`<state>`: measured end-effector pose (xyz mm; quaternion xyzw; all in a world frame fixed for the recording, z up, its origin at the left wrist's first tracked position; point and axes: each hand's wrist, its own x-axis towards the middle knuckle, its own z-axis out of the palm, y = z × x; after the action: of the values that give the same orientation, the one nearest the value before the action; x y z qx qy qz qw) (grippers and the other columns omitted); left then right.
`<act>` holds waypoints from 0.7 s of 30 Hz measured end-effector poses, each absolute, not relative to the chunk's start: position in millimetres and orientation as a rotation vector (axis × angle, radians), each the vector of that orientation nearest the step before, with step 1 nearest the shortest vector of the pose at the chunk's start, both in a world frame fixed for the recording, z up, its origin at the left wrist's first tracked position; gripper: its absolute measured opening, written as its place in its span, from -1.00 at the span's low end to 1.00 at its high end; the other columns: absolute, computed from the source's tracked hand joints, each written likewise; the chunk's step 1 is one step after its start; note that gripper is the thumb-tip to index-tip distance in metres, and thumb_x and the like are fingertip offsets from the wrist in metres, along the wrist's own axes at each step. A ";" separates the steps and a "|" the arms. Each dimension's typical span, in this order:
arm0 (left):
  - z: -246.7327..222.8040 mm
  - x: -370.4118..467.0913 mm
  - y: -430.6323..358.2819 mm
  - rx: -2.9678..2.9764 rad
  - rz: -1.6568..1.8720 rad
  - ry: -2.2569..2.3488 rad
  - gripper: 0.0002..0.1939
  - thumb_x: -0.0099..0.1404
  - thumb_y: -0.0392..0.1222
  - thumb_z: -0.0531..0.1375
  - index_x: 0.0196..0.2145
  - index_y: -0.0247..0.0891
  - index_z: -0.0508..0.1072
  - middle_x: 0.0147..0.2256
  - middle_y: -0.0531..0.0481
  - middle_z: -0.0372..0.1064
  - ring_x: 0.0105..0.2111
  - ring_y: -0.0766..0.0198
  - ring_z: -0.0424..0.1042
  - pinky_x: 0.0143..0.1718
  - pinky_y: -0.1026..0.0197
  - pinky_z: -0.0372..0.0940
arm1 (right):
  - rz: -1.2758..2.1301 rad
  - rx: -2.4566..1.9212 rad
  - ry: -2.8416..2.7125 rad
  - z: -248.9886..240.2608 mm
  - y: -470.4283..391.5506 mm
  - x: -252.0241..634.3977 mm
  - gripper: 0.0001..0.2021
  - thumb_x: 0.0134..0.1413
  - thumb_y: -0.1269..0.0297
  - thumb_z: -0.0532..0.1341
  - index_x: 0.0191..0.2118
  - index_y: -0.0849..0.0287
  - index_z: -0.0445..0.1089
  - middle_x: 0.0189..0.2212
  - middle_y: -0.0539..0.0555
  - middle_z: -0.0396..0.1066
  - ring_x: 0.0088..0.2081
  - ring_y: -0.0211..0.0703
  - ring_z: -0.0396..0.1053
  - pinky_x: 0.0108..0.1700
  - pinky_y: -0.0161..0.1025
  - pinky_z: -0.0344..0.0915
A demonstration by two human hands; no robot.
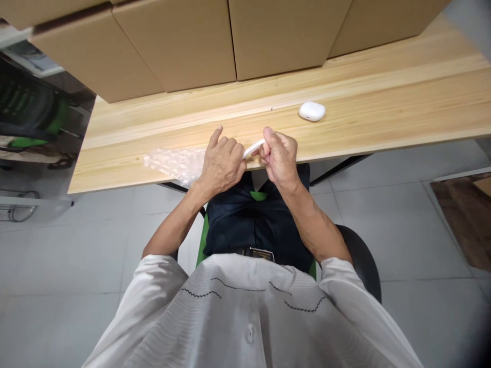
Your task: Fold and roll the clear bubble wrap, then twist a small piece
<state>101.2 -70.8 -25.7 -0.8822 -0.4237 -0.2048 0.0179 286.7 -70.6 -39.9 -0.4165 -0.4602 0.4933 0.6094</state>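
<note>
A short white strip, perhaps a cable or a piece of tape, stretches between my two hands above the table's front edge. My left hand is closed at the strip's left end, with its thumb side hidden and one finger raised. Pinched between thumb and fingers, the strip's other end sits in my right hand. Clear bubble wrap lies beside and partly behind my left hand, on the table edge. A small white rounded case, like one for earbuds, lies on the table beyond my right hand.
Large brown cardboard boxes stand in a row along the back of the wooden table. A black and green chair is at the far left. My lap is under the table's front edge, on a green seat.
</note>
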 end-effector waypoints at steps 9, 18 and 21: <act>-35.0 83.7 -62.1 -2.736 -0.532 -1.425 -0.76 0.68 0.04 0.12 -0.07 -0.14 0.46 -0.10 -0.29 0.55 -0.01 -0.22 0.56 0.15 -0.27 0.43 | 1.139 -0.931 -1.252 -41.3 -72.8 301.0 -0.21 0.29 -0.73 0.25 -0.39 0.00 0.33 -0.55 -0.09 0.26 -0.53 -0.25 0.20 -0.47 -0.24 0.19; -25.4 91.4 -69.1 -2.754 -0.494 -1.363 -0.74 0.65 0.05 0.15 -0.03 -0.16 0.50 -0.09 -0.29 0.59 -0.04 -0.21 0.56 0.08 -0.22 0.39 | 0.852 -1.036 -1.697 -33.4 -68.5 296.6 -0.22 0.51 -0.61 0.10 -0.46 0.00 0.27 -0.51 -0.02 0.32 -0.40 -0.14 0.29 -0.24 -0.14 0.22; -21.2 97.8 -71.7 -2.763 -0.502 -1.320 -0.74 0.66 -0.04 0.10 -0.02 -0.18 0.53 -0.11 -0.31 0.61 -0.04 -0.23 0.57 0.11 -0.26 0.39 | 0.811 -1.056 -1.621 -36.5 -70.0 290.4 -0.21 0.50 -0.63 0.08 -0.47 -0.01 0.24 -0.53 -0.01 0.28 -0.39 -0.12 0.30 -0.25 -0.14 0.22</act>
<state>97.8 -71.7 -21.2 -0.8903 -0.4253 -0.1617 0.0191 290.4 -70.0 -36.5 -0.4363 -0.6698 0.3353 0.4986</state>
